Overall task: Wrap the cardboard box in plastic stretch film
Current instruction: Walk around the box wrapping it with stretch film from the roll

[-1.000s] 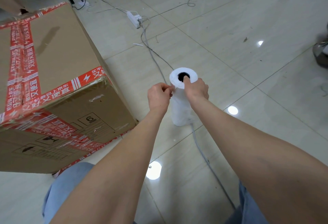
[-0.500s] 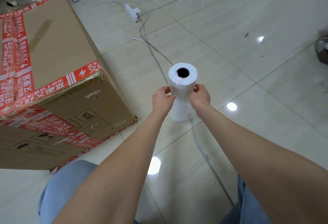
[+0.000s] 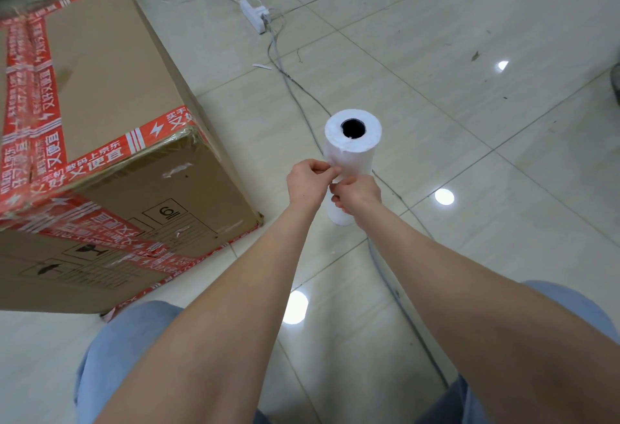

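Note:
A white roll of stretch film [image 3: 355, 148] stands upright on the tiled floor, its dark core hole facing up. My left hand [image 3: 307, 182] pinches at the roll's left side, about halfway down. My right hand [image 3: 357, 193] has its fingers curled against the roll's front, just below the left. Both hands cover the roll's middle. The large cardboard box [image 3: 100, 141], strapped with red printed tape, sits on the floor to the left of the roll, apart from both hands.
A grey cable [image 3: 302, 91] runs along the floor from a white power strip [image 3: 254, 16] past the roll and under my right arm. My knees in blue jeans [image 3: 127, 349] are at the bottom. Open tiled floor lies to the right.
Both hands have dropped from the roll's top rim to its middle. The right hand has come round from the roll's right side to its front.

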### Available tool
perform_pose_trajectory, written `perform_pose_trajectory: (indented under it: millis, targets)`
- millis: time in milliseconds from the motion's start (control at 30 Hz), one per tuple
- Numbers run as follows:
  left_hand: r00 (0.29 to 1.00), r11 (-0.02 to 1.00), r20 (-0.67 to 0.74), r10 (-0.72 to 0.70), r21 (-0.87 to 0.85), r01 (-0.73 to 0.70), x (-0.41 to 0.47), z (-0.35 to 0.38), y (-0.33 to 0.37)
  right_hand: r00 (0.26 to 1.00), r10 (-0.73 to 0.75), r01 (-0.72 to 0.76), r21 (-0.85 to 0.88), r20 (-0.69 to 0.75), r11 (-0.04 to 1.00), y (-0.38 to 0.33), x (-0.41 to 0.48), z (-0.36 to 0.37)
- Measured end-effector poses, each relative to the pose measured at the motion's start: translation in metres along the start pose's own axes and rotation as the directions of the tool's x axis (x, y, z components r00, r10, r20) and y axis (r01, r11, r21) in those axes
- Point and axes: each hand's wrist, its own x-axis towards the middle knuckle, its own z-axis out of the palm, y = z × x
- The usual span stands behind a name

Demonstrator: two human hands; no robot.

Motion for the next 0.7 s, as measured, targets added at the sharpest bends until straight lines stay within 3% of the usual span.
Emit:
perform_pose_trajectory:
  millis: [67,167,367,467,567,700]
  targets:
    - [1.000,0.999,0.006,-0.026,0.019,0.026,-0.002,0.000,0.001,0.995,-0.057,0.062,-0.062,0.081,0.996,0.002,-0.004,0.001]
    - [0.999,0.998,0.011,-0.033,0.054,0.032,-0.003,0.000,0.001,0.991,-0.032,0.049,-0.138,0.127,0.989,0.002,-0.006,0.000]
    - [1.000,0.965,-0.019,-0.015,-0.262,0.009,-0.005,-0.003,0.008,0.987,-0.032,-0.008,-0.241,-0.160,0.970,-0.008,-0.012,-0.016]
    - [0.999,0.946,-0.012,-0.047,-0.323,0.040,-0.002,-0.003,0.010,0.936,-0.154,0.083,-0.227,-0.316,0.970,-0.016,-0.019,-0.025]
    - [0.995,0.937,-0.040,-0.093,-0.340,0.074,0.002,-0.003,0.012,0.884,-0.332,0.265,-0.233,-0.328,0.936,-0.028,-0.021,-0.031]
    - [0.994,0.945,-0.002,-0.111,-0.311,0.105,0.004,-0.002,0.013,0.876,-0.376,0.280,-0.317,-0.301,0.906,-0.054,-0.020,-0.026]
